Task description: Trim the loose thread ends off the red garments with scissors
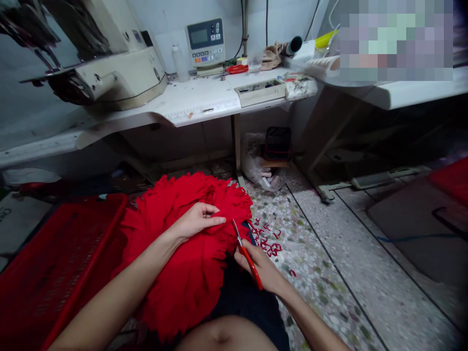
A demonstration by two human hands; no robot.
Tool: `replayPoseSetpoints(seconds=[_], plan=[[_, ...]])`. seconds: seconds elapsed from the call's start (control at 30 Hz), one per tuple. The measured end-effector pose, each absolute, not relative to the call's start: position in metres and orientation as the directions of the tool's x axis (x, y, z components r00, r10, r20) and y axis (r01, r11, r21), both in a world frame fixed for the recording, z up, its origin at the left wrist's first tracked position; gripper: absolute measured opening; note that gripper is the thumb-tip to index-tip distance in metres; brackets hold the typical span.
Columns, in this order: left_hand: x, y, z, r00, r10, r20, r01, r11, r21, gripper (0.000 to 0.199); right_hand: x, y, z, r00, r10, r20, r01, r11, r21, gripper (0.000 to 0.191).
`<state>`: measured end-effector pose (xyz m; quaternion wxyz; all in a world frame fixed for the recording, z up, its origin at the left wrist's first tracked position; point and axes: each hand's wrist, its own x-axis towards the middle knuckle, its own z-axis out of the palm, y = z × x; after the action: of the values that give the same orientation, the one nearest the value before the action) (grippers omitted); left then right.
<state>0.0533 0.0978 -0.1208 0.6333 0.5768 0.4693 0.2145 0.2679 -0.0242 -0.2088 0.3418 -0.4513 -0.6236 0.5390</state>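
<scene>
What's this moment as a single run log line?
left hand: holding red cloth | right hand: holding scissors, tips at cloth | floor: red scraps | beside cloth: red basket

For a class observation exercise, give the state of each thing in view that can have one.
Left hand: closed on red fabric
Right hand: closed around scissors
Scissors: held, tips toward red fabric
Red fabric: bunched in folds
Red scraps: scattered on the floor
Bottle: upright
Control box: upright, display unreadable
Tray: uncovered, things inside
Plastic bag: holding things
Sewing machine: running or not, unclear
</scene>
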Motion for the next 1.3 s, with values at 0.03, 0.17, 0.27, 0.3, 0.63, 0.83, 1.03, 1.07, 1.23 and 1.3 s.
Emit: replayPoseSetpoints(seconds=[0.03, 0.17, 0.27, 0.3, 0.63, 0.83, 1.03, 1.07, 1.23, 1.3], plan=[[0.054, 0.097, -0.120, 0.469, 0.810, -0.352, 0.272, 0.247, 0.930, 0.037, 0.266, -0.022, -0.207, -0.353, 0.934, -0.051, 0.191, 0.019, -0.981, 0.035], [0.054, 0.092, -0.117, 0.487, 0.796, -0.359, 0.281, 0.247, 0.927, 0.040, 0.260, -0.016, -0.204, -0.349, 0.937, -0.021, 0.180, 0.045, -0.983, 0.035], [0.054, 0.090, -0.117, 0.495, 0.789, -0.363, 0.281, 0.251, 0.927, 0.039, 0.257, -0.014, -0.206, -0.333, 0.943, -0.011, 0.194, 0.057, -0.979, 0.036], [0.054, 0.089, -0.118, 0.498, 0.787, -0.363, 0.277, 0.252, 0.927, 0.038, 0.256, -0.014, -0.207, -0.325, 0.945, -0.014, 0.202, 0.055, -0.978, 0.037], [0.053, 0.090, -0.125, 0.464, 0.815, -0.347, 0.279, 0.237, 0.931, 0.041, 0.257, -0.024, -0.218, -0.310, 0.949, -0.055, 0.220, 0.015, -0.975, 0.040], [0.053, 0.089, -0.128, 0.513, 0.778, -0.362, 0.298, 0.234, 0.925, 0.038, 0.255, -0.025, -0.217, -0.312, 0.948, -0.063, 0.179, -0.007, -0.984, 0.038], [0.055, 0.088, -0.126, 0.535, 0.742, -0.404, 0.327, 0.259, 0.909, 0.040, 0.250, -0.021, -0.233, -0.224, 0.971, -0.081, 0.143, -0.050, -0.989, 0.047], [0.055, 0.089, -0.126, 0.539, 0.739, -0.406, 0.330, 0.258, 0.908, 0.040, 0.249, -0.022, -0.238, -0.204, 0.974, -0.096, 0.145, -0.067, -0.987, 0.049], [0.055, 0.088, -0.128, 0.557, 0.736, -0.385, 0.330, 0.229, 0.916, 0.037, 0.252, -0.034, -0.248, -0.205, 0.972, -0.118, 0.138, -0.091, -0.986, 0.049], [0.056, 0.088, -0.128, 0.569, 0.733, -0.373, 0.335, 0.207, 0.919, 0.036, 0.254, -0.039, -0.244, -0.250, 0.962, -0.110, 0.121, -0.081, -0.989, 0.043]])
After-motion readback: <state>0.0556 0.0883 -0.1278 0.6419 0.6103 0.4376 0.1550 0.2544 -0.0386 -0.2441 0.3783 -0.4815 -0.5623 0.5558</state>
